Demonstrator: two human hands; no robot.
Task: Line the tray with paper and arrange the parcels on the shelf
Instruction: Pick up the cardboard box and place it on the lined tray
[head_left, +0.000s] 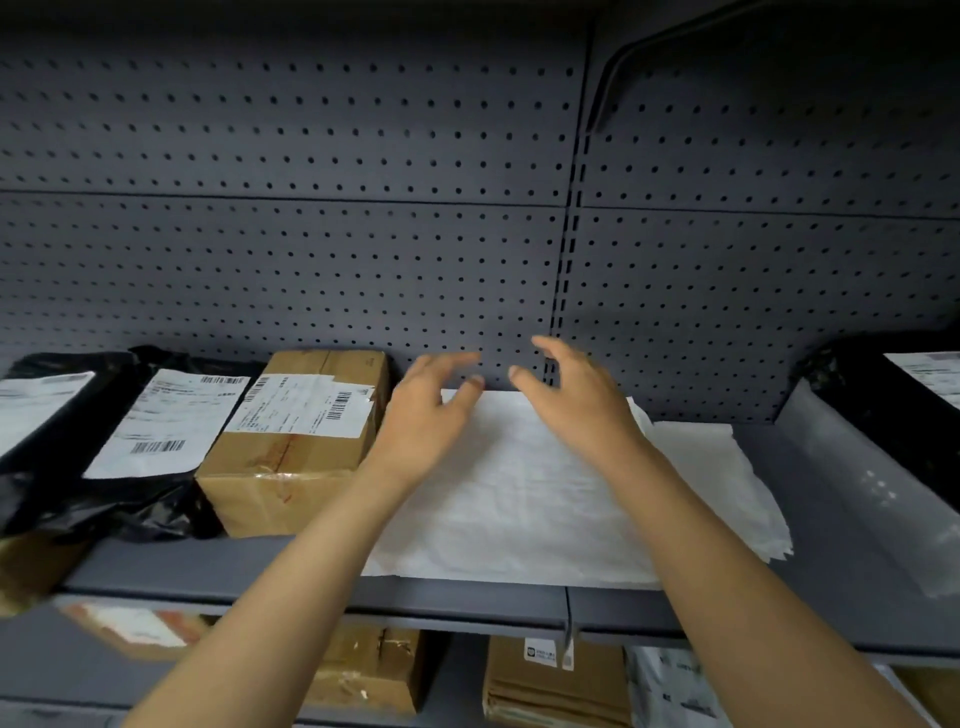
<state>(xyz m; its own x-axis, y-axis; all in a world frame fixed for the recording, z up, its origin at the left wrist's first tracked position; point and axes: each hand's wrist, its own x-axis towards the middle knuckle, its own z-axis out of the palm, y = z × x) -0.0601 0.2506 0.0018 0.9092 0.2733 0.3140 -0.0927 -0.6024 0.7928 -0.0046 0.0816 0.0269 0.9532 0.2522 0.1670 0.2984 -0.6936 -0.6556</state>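
White paper (524, 499) lies flat on the grey shelf tray (467, 597), with a second sheet (722, 478) overlapping it on the right. My left hand (431, 410) and my right hand (576, 395) hover over the paper's far edge, fingers spread, holding nothing. A brown cardboard parcel (291, 447) with a white label stands just left of the paper. Beside it lie black plastic parcels (150, 426) with labels.
A grey pegboard wall (311, 208) backs the shelf. Another black bagged parcel (893, 395) and a clear plastic bag (857, 483) sit at the right. The lower shelf holds cardboard boxes (550, 686) and more packages.
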